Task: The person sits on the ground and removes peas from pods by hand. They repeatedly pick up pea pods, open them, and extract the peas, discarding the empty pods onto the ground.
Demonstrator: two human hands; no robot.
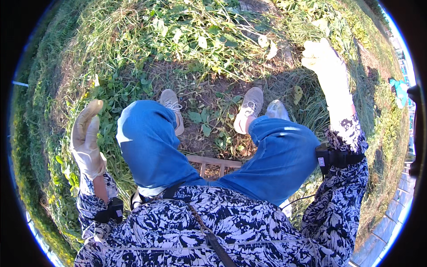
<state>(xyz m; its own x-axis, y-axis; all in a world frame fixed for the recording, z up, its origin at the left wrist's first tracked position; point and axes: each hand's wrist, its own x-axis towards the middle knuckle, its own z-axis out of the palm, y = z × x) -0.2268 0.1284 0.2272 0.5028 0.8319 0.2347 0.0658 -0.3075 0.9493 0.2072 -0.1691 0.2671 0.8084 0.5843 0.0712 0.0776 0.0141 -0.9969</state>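
My left hand point(88, 143), in a soiled light work glove, is raised at the left beside my knee; its fingers are extended and nothing shows in it. My right hand point(320, 60), also gloved and washed out by sunlight, is held out at the upper right with its fingers curled. Whether it holds anything cannot be told. Near it lie cut, leafy plants point(227, 36) in a loose heap. My knees in blue trousers are spread apart, with a wooden slatted seat or frame point(213, 161) showing between my thighs.
A whitish plastic bag or bottle point(278, 109) lies beside my right shoe point(250, 106). My left shoe point(171, 106) stands on bare soil with a small green plant between the feet. Grass and weeds surround me. A person in turquoise point(399, 91) is far off at the right edge.
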